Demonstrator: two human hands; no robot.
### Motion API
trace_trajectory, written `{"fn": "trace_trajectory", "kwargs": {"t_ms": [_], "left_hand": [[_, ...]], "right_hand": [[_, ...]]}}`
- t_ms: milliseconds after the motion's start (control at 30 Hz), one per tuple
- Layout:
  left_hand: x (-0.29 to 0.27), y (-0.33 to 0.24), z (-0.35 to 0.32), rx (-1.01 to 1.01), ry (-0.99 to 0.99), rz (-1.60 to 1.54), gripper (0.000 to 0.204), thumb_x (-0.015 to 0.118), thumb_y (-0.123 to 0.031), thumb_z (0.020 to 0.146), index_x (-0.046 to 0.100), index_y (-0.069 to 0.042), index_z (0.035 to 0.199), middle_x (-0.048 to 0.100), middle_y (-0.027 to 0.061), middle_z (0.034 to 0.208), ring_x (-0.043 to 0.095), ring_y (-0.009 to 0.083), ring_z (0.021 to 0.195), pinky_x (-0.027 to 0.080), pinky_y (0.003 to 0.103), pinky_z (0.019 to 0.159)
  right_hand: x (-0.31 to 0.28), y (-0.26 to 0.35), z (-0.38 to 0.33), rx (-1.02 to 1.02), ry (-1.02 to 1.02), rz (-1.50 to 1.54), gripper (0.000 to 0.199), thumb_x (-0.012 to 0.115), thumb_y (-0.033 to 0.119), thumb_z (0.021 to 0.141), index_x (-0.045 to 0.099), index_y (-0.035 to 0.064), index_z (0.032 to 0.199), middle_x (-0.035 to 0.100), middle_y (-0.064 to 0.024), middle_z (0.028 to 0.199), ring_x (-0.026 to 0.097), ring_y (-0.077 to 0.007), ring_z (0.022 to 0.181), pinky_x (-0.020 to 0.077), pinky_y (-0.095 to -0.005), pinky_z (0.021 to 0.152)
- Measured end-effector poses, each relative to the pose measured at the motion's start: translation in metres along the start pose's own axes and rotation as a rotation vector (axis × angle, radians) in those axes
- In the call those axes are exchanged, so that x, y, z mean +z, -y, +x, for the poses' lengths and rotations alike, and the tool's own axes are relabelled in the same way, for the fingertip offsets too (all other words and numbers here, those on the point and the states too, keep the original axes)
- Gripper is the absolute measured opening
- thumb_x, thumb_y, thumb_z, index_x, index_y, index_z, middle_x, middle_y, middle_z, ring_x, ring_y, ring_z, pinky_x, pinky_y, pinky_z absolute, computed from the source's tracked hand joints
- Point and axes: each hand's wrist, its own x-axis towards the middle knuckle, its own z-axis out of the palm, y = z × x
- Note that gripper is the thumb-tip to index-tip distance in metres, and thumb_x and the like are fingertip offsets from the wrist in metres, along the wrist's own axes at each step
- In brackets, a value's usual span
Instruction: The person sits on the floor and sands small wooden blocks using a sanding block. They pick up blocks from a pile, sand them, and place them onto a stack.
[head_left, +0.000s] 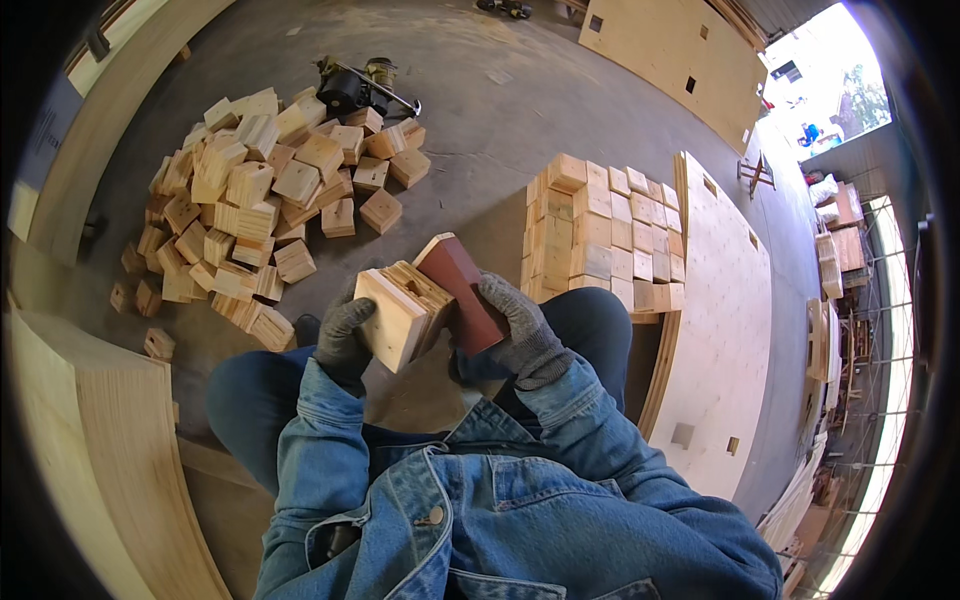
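My left hand [345, 335], in a grey glove, grips a pale square wooden block [397, 312] from below, tilted up over my lap. Wearing the same kind of glove, my right hand [520, 325] holds a dark red sanding pad [462, 290] pressed flat against the block's right side. Both denim sleeves come in from the lower edge. My knees in blue jeans show under the block.
A loose heap of wooden blocks [255, 205] lies on the concrete floor at left. Neatly stacked blocks [600, 235] sit at right beside a large plywood sheet [720, 330]. A dark power tool [360, 88] lies beyond the heap. Curved plywood panels [90, 450] stand at lower left.
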Motion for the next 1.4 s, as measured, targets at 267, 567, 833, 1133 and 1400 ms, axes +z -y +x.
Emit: {"fn": "trace_trajectory", "kwargs": {"t_ms": [267, 567, 833, 1133, 1400], "left_hand": [[0.014, -0.006, 0.001, 0.166, 0.013, -0.012, 0.076, 0.074, -0.028, 0.084, 0.043, 0.003, 0.146, 0.057, 0.0213, 0.138, 0.058, 0.0330, 0.128, 0.046, 0.044, 0.111], [0.002, -0.003, 0.002, 0.080, -0.024, 0.082, 0.067, 0.077, -0.033, 0.089, 0.051, 0.004, 0.139, 0.064, 0.0178, 0.127, 0.064, 0.0274, 0.117, 0.051, 0.040, 0.104], [0.001, -0.008, -0.003, -0.154, -0.085, 0.189, 0.036, 0.074, -0.012, 0.093, 0.066, 0.005, 0.122, 0.071, 0.0152, 0.114, 0.070, 0.0239, 0.101, 0.058, 0.037, 0.091], [0.010, 0.005, 0.005, -0.023, -0.017, 0.064, 0.043, 0.074, -0.011, 0.092, 0.061, 0.004, 0.129, 0.069, 0.0155, 0.123, 0.068, 0.0253, 0.111, 0.056, 0.039, 0.098], [0.011, 0.042, 0.003, -0.191, 0.001, -0.290, 0.072, 0.064, -0.046, 0.098, 0.041, -0.006, 0.153, 0.056, 0.0189, 0.143, 0.059, 0.0343, 0.127, 0.051, 0.049, 0.105]], "right_hand": [[-0.015, -0.016, 0.005, 0.008, 0.125, 0.157, 0.053, 0.059, 0.038, 0.103, 0.050, 0.0040, 0.143, 0.062, -0.0203, 0.129, 0.067, -0.0351, 0.110, 0.0576, -0.0532, 0.093], [-0.023, -0.014, 0.003, -0.053, 0.142, 0.160, 0.057, 0.056, 0.039, 0.104, 0.047, -0.0005, 0.144, 0.061, -0.0217, 0.134, 0.065, -0.0359, 0.116, 0.0541, -0.0550, 0.100], [-0.052, -0.022, 0.009, 0.026, 0.000, 0.339, 0.060, 0.059, 0.041, 0.101, 0.048, 0.0003, 0.143, 0.062, -0.0213, 0.130, 0.065, -0.0358, 0.113, 0.0556, -0.0566, 0.093], [-0.062, -0.026, 0.013, 0.015, 0.051, 0.370, 0.058, 0.058, 0.039, 0.102, 0.048, 0.0004, 0.144, 0.060, -0.0215, 0.136, 0.062, -0.0389, 0.121, 0.0514, -0.0613, 0.102], [-0.035, -0.019, 0.012, -0.191, 0.036, 0.021, 0.060, 0.066, 0.027, 0.098, 0.045, -0.0011, 0.147, 0.060, -0.0163, 0.134, 0.061, -0.0272, 0.122, 0.0520, -0.0434, 0.104]]}}
